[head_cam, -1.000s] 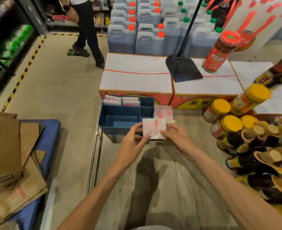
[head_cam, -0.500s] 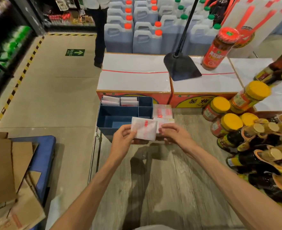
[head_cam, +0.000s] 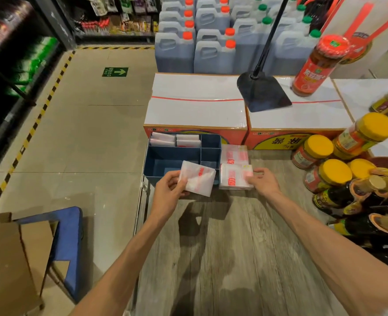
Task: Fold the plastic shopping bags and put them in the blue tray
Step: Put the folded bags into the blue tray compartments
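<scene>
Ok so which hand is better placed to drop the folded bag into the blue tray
Left. The left hand already grips the folded bag at the blue tray's near edge. The right hand rests on the stack of bags beside the tray.

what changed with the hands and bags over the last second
The right hand let go of the folded bag and moved right onto the nearer bag stack. The left hand alone now holds the folded bag, carried left over the blue tray. Tray and stacks stayed put.
</scene>
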